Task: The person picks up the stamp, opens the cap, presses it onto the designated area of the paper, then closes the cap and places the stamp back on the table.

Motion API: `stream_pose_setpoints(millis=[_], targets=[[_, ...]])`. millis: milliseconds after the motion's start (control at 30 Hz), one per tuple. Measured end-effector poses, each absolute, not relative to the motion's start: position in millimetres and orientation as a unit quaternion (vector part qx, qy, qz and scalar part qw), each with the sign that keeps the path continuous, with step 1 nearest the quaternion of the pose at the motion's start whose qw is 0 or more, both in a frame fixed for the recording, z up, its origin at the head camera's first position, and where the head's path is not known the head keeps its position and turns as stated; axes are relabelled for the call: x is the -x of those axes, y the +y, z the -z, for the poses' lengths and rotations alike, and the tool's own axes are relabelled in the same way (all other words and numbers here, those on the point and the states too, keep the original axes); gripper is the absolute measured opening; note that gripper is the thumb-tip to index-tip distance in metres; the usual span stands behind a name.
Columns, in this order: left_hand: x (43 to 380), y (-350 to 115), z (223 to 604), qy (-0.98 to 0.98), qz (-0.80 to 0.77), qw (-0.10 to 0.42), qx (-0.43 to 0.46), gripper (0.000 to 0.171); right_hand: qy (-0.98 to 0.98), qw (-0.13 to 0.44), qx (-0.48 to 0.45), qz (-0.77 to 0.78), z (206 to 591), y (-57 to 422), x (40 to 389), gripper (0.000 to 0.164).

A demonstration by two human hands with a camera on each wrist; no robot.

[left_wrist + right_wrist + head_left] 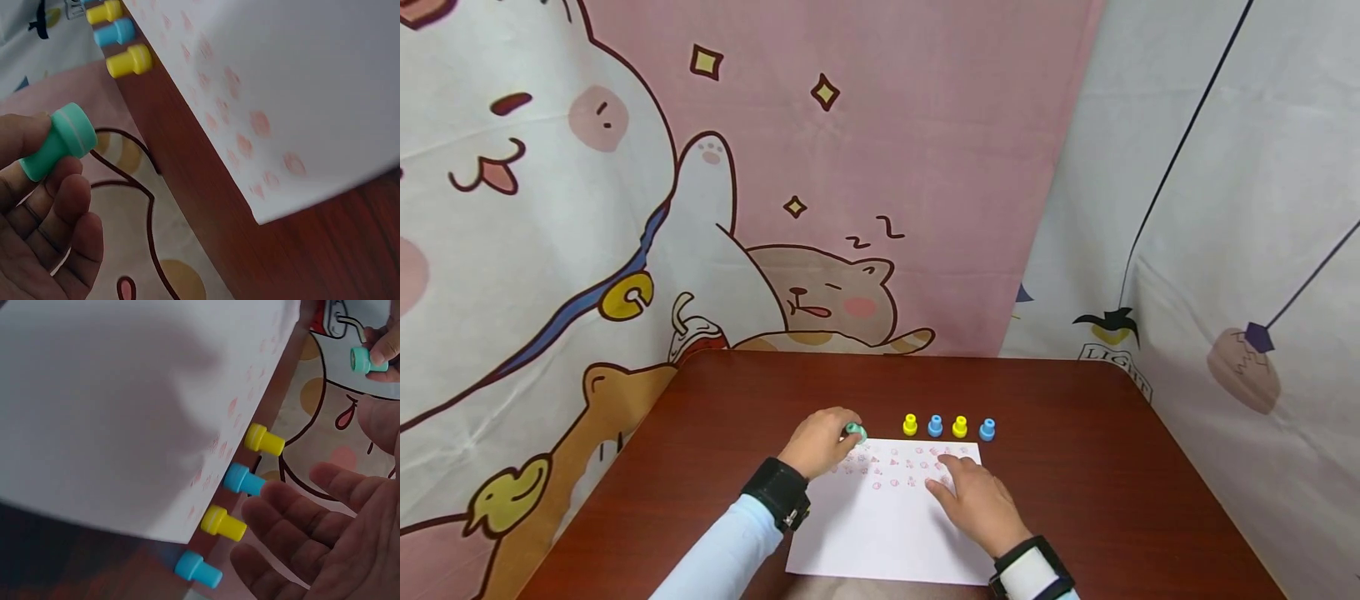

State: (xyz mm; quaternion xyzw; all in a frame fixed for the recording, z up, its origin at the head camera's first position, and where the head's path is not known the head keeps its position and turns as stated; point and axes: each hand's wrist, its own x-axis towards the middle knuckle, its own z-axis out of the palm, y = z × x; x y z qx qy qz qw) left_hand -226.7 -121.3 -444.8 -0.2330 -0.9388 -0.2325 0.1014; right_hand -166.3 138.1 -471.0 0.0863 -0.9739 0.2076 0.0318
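My left hand (817,443) pinches a small green toy stamp (59,140) between thumb and fingers, near the far left corner of a white sheet of paper (880,537). In the left wrist view the stamp's wide end points away from the palm. Rows of small pink prints (894,462) run along the far part of the sheet. Over the sheet's right side hovers my right hand (981,504), its fingers loosely spread and holding nothing. Beyond the sheet stand a yellow stamp (910,426), a blue stamp (935,426), another yellow stamp (959,427) and another blue stamp (987,430).
A dark reddish-brown table (1120,500) carries the paper and the row of stamps. Behind and beside it hangs a cloth (925,167) printed with cartoon animals. Black bands (778,492) circle both wrists.
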Motion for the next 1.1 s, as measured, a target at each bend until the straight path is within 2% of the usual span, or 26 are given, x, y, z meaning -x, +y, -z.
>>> stream_pose_setpoints(millis=[300,600,900,1100], targets=[[239,-141,448,-0.958,0.171,0.106,0.202,0.013,-0.986,0.045,-0.101,-0.122,475,145,167,0.057],[249,-162,450,-0.979,0.137,0.064,0.137,0.020,-0.990,0.044,-0.094,-0.091,474,150,165,0.049],[265,-194,455,-0.984,0.130,0.051,0.109,0.024,-0.993,0.028,-0.085,-0.078,475,154,166,0.040],[273,-216,459,-0.988,0.128,0.036,0.078,0.023,-0.995,-0.020,-0.067,-0.070,473,154,167,0.040]])
